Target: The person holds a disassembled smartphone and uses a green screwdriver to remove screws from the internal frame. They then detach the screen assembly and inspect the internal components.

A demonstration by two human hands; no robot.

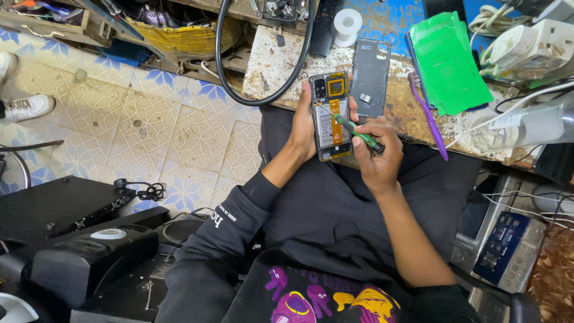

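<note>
My left hand (303, 122) grips an opened phone (330, 116) by its left edge, its back off so the battery and yellow inner parts show. My right hand (376, 152) holds a green-handled screwdriver (359, 134), its thin metal tip resting on the phone's upper middle. The phone sits just above the near edge of a worn workbench (269, 66), over my lap. A grey phone back cover (370, 78) lies on the bench right behind the phone.
A purple toothbrush (429, 116) and a green plastic sheet (448, 63) lie on the bench to the right, with white plugs and cables (526, 51) beyond. A black cable (263, 98) loops left. Black equipment (84, 251) stands on the tiled floor at lower left.
</note>
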